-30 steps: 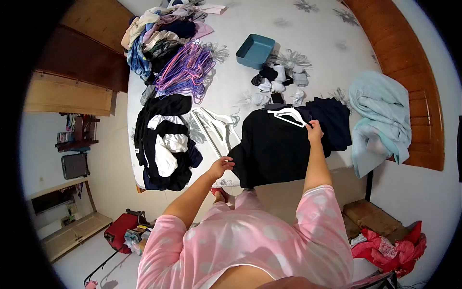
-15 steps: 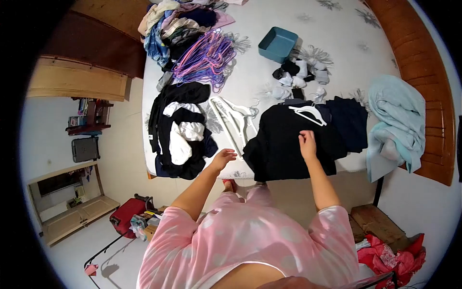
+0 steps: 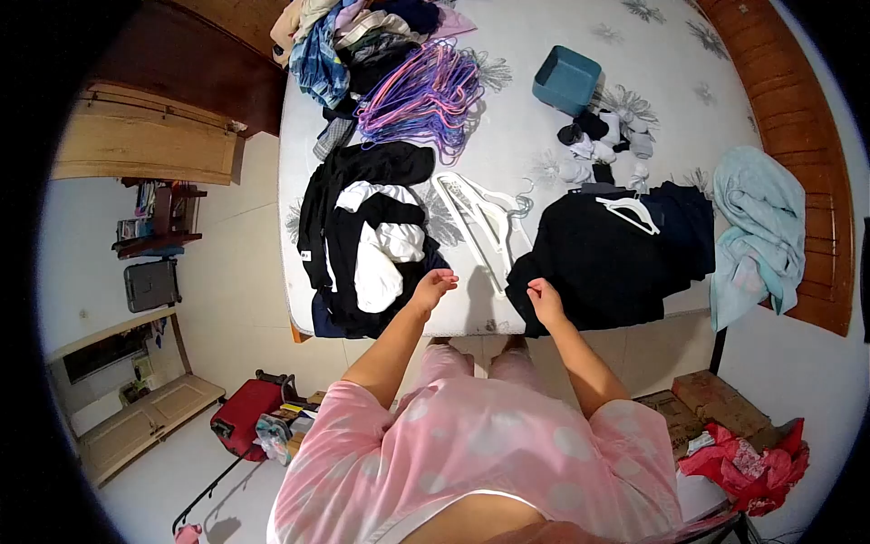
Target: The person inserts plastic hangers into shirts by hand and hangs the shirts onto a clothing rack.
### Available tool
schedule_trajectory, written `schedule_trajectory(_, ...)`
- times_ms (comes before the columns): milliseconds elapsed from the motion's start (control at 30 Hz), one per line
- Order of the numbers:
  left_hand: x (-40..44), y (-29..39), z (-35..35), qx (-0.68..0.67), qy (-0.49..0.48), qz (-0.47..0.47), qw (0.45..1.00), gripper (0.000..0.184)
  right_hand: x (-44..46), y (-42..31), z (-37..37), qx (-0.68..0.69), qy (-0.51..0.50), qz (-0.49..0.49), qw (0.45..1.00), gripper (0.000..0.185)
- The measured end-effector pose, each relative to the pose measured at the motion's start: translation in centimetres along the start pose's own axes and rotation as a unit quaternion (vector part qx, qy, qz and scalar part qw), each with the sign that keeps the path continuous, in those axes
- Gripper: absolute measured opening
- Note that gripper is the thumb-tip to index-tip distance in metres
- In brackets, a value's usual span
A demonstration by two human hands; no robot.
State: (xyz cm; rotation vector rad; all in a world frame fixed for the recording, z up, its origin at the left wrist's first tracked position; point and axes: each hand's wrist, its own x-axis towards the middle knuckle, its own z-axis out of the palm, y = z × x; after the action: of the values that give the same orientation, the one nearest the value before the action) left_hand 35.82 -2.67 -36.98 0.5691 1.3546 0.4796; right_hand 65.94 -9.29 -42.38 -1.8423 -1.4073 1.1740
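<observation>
My left hand (image 3: 436, 289) hovers by the bed's front edge, fingers loosely apart and nothing in them. Beside it lies a pile of black and white clothes (image 3: 376, 258). My right hand (image 3: 546, 302) is over the left edge of a black garment (image 3: 580, 258) spread on the bed, its fingers slightly curled and apart; whether they touch the cloth I cannot tell. A small white hanger (image 3: 630, 214) rests on top of that garment. Between the two clothing piles lie several white hangers (image 3: 485, 222). Dark navy folded clothes (image 3: 686, 238) stick out from under the black garment's right side.
Purple and pink hangers (image 3: 426, 98) are heaped farther back, beside a mixed clothes pile (image 3: 340, 50). A teal bin (image 3: 567, 80) stands behind rolled socks (image 3: 609, 140). A light blue towel (image 3: 759, 227) hangs over the right corner. A red suitcase (image 3: 245, 417) is on the floor.
My right hand has moved left across the black garment to its left edge, closer to my left hand. The head view has shifted, so the bed's things appear farther right.
</observation>
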Motion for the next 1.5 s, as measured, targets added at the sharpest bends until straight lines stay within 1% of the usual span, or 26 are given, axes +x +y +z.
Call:
schedule_trajectory(100, 0.1, -0.9, -4.2, -0.010, -0.009, 0.007, 1.000, 0.028, 1.7, 1.2, 4.1, -0.024, 0.001, 0.044, 0.999, 0.019)
schedule_trajectory(133, 0.0, -1.4, -5.9, -0.016, -0.013, 0.008, 1.000, 0.027, 2.3, 2.1, 5.5, -0.048, 0.015, 0.027, 0.998, 0.022)
schedule_trajectory(167, -0.1, -1.8, -7.4, -0.023, -0.016, 0.010, 1.000, 0.026, 3.2, 2.9, 7.0, -0.064, 0.015, 0.059, 0.996, 0.026)
schedule_trajectory(200, -0.9, -1.2, -8.6, -0.034, -0.016, 0.011, 0.999, 0.025, 4.0, 3.5, 8.2, -0.108, 0.016, 0.080, 0.991, 0.030)
schedule_trajectory(233, -2.2, 0.1, -9.6, 0.008, 0.000, 0.003, 1.000, 0.024, 4.7, 3.1, 9.4, -0.150, 0.017, 0.100, 0.983, 0.034)
schedule_trajectory(267, -2.4, -0.4, -11.2, -0.005, -0.006, 0.016, 1.000, 0.023, 5.6, 2.8, 10.2, -0.165, -0.011, 0.163, 0.973, 0.045)
schedule_trajectory(300, -2.9, -1.0, -13.0, -0.016, -0.013, 0.029, 0.999, 0.023, 6.3, 3.1, 11.4, -0.197, -0.014, 0.188, 0.962, 0.054)
schedule_trajectory(367, -4.2, -0.7, -15.6, -0.009, 0.010, 0.010, 1.000, 0.020, 7.3, 0.7, 12.3, -0.217, -0.016, 0.283, 0.934, 0.057)
schedule_trajectory(500, -5.4, -1.8, -20.3, 0.004, 0.016, -0.001, 1.000, 0.021, 8.9, 0.2, 14.1, -0.245, -0.030, 0.334, 0.910, 0.053)
schedule_trajectory(633, -6.0, -1.9, -22.4, -0.004, 0.004, 0.008, 1.000, 0.021, 9.1, -1.6, 15.0, -0.295, -0.085, 0.308, 0.900, 0.056)
schedule_trajectory(733, -6.3, -1.0, -22.7, -0.002, -0.012, 0.016, 1.000, 0.021, 7.3, -3.9, 16.3, -0.350, -0.016, 0.255, 0.901, 0.045)
schedule_trajectory(833, -7.0, 0.3, -22.3, 0.025, -0.016, 0.001, 1.000, 0.022, 5.0, -6.2, 17.4, -0.335, 0.059, 0.158, 0.927, 0.035)
schedule_trajectory(867, -6.9, 0.5, -22.3, 0.026, -0.023, 0.006, 0.999, 0.022, 4.5, -6.8, 17.3, -0.315, 0.044, 0.150, 0.936, 0.035)
schedule_trajectory(900, -6.8, 0.5, -22.3, 0.026, -0.030, 0.012, 0.999, 0.022, 3.9, -6.6, 17.6, -0.313, 0.048, 0.109, 0.942, 0.033)
schedule_trajectory(933, -6.8, 0.5, -22.3, 0.025, -0.036, 0.018, 0.999, 0.021, 4.0, -3.5, 18.7, -0.187, 0.048, 0.097, 0.976, 0.028)
schedule_trajectory(967, -6.8, 0.7, -22.3, 0.025, -0.038, 0.017, 0.999, 0.022, 4.0, -0.9, 19.4, -0.058, 0.046, 0.081, 0.994, 0.025)
schedule_trajectory(1000, -6.8, 0.8, -22.3, 0.025, -0.040, 0.017, 0.999, 0.022, 3.3, -2.4, 18.4, 0.077, 0.052, 0.120, 0.988, 0.022)
schedule_trajectory(1033, -6.8, 1.1, -22.3, 0.025, -0.041, 0.018, 0.999, 0.022, 2.3, -5.3, 16.7, 0.211, 0.055, 0.155, 0.964, 0.020)
schedule_trajectory(1067, -6.7, 1.2, -22.4, 0.013, -0.042, 0.020, 0.999, 0.023, 1.3, -7.9, 15.2, 0.340, 0.056, 0.186, 0.920, 0.017)
schedule_trajectory(1167, -7.3, 2.9, -22.3, -0.006, -0.036, 0.029, 0.999, 0.027, -1.0, -10.8, 10.8, 0.333, 0.065, 0.135, 0.931, 0.019)
schedule_trajectory(1233, -7.1, 3.5, -22.9, -0.029, -0.021, 0.036, 0.999, 0.027, -3.0, -13.6, 7.9, 0.319, 0.066, 0.123, 0.937, 0.019)
schedule_trajectory(1300, -7.7, 5.0, -22.9, -0.054, 0.000, 0.036, 0.998, 0.029, -5.7, -17.9, 4.7, 0.307, 0.032, 0.104, 0.945, 0.020)
schedule_trajectory(1333, -8.0, 5.6, -23.2, -0.068, 0.000, 0.044, 0.997, 0.033, -6.7, -19.5, 3.6, 0.309, 0.016, 0.121, 0.943, 0.019)
schedule_trajectory(1367, -8.1, 6.2, -23.5, -0.084, 0.002, 0.051, 0.995, 0.036, -7.0, -18.7, 2.7, 0.303, -0.033, 0.117, 0.945, 0.020)
schedule_trajectory(1433, -8.0, 6.2, -24.2, -0.124, 0.004, 0.075, 0.989, 0.055, -9.1, -21.2, 1.7, 0.286, -0.089, 0.097, 0.949, 0.021)
schedule_trajectory(1500, -8.5, 6.8, -24.6, -0.172, 0.000, 0.061, 0.983, 0.060, -10.1, -22.0, 1.9, 0.271, -0.147, 0.084, 0.948, 0.022)
